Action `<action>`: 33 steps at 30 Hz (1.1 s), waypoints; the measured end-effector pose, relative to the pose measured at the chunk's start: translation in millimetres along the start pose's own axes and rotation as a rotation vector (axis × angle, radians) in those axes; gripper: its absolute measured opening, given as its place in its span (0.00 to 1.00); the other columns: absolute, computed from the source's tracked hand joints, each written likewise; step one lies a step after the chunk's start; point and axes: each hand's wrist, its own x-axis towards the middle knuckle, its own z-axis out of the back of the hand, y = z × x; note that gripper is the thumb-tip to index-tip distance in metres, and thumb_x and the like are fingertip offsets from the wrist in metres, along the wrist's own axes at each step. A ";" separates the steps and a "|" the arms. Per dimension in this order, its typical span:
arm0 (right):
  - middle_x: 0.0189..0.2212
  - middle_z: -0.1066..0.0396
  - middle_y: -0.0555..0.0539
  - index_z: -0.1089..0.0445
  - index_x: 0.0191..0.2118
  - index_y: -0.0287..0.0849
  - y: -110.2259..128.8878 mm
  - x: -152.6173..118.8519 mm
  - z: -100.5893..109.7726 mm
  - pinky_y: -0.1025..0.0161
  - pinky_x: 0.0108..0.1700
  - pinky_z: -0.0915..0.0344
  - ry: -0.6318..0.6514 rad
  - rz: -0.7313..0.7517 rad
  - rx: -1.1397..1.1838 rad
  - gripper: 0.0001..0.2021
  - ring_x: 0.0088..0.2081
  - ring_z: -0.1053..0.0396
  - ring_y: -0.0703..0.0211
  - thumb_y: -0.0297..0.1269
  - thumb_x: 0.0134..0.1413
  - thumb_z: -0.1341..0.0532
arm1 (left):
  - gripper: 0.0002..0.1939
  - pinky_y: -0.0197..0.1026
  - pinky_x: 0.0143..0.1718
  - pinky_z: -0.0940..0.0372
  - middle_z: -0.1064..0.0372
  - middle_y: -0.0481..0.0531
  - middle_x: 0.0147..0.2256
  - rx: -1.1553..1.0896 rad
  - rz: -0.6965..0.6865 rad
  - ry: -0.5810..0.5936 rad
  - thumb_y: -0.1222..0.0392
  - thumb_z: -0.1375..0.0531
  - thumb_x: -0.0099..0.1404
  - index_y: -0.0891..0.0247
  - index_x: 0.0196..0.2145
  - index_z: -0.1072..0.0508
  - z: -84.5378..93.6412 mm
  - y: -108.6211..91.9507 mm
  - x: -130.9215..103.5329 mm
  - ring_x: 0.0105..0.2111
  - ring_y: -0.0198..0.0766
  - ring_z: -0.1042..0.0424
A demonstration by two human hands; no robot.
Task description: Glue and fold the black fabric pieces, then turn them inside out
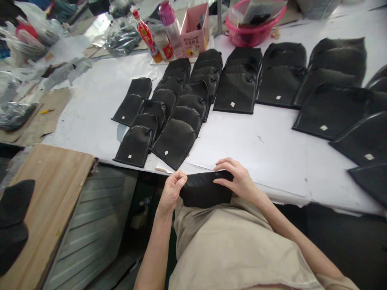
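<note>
A black, flat, leather-like piece (207, 190) lies across my lap at the table's front edge. My left hand (173, 189) is closed, pinching its upper left corner between thumb and fingers. Over the upper right end of the same piece is my right hand (237, 179), thumb and fingers apart around its top edge. Just beyond my hands, a stack of overlapping black pieces (175, 139) with a small white sticker rests on the white table. Another such stack (133, 147) sits to its left.
More black pieces (237, 90) lie in overlapping rows along the white table (242, 141). At the back stand a red-capped bottle (145, 34), a pink box (193, 32) and a pink basket (250, 34). At left, black pieces (15, 201) lie on a wooden board (57, 189).
</note>
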 end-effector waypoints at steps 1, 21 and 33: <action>0.46 0.28 0.45 0.30 0.44 0.47 0.3 0.9 -1.2 0.53 0.52 0.37 0.000 0.009 -0.005 0.10 0.48 0.30 0.50 0.38 0.59 0.31 | 0.19 0.35 0.28 0.49 0.45 0.44 0.24 -0.002 -0.006 0.001 0.53 0.37 0.65 0.63 0.25 0.40 0.2 0.3 -0.5 0.25 0.31 0.48; 0.40 0.30 0.48 0.36 0.38 0.46 2.9 2.5 -7.9 0.57 0.47 0.35 0.100 -0.125 0.073 0.11 0.42 0.31 0.53 0.30 0.56 0.32 | 0.17 0.36 0.28 0.50 0.44 0.44 0.24 0.023 -0.033 0.010 0.55 0.37 0.66 0.62 0.26 0.38 -4.6 1.5 -6.1 0.25 0.32 0.47; 0.39 0.31 0.49 0.35 0.38 0.46 -5.9 -0.2 -10.4 0.59 0.45 0.35 0.099 -0.120 0.086 0.09 0.40 0.31 0.55 0.31 0.58 0.33 | 0.16 0.36 0.27 0.50 0.44 0.44 0.24 0.038 -0.020 0.001 0.54 0.37 0.65 0.62 0.25 0.37 -6.9 0.4 -5.8 0.25 0.32 0.48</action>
